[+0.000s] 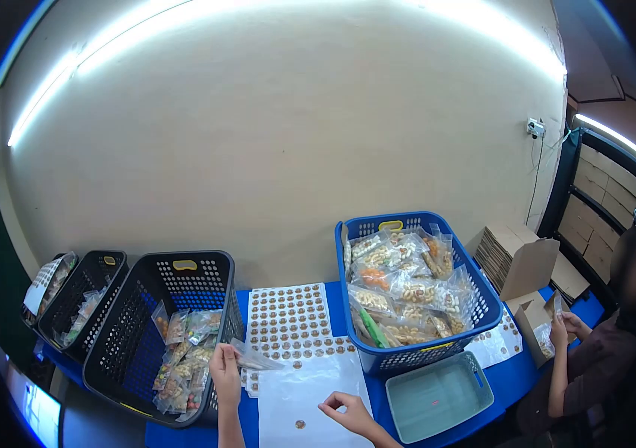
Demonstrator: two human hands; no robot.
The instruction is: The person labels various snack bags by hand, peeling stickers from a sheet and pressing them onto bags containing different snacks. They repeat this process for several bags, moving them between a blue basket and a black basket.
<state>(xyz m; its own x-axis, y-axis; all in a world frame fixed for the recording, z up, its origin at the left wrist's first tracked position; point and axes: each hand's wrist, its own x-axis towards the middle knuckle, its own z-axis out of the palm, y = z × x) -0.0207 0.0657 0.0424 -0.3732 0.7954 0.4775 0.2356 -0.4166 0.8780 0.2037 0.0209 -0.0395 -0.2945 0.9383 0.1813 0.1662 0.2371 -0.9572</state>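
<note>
My left hand (225, 367) is closed on the edge of a small clear plastic pouch (256, 358), held tilted over the sticker sheets. What is inside this pouch is hard to make out. My right hand (349, 414) hovers above a mostly bare white backing sheet (306, 388), its thumb and forefinger pinched together; anything between them is too small to name. One round brown sticker (300, 424) shows near that sheet's lower edge. Behind it lies a sticker sheet (289, 313) covered in rows of the same round stickers.
A black basket (221, 270) with snack pouches stands left, beside other dark baskets (112, 261). On the right are a blue basket (437, 349) heaped with pouches, a grey-green tray (437, 403) and cardboard boxes (531, 269). A co-worker (594, 366) handles a pouch at far right.
</note>
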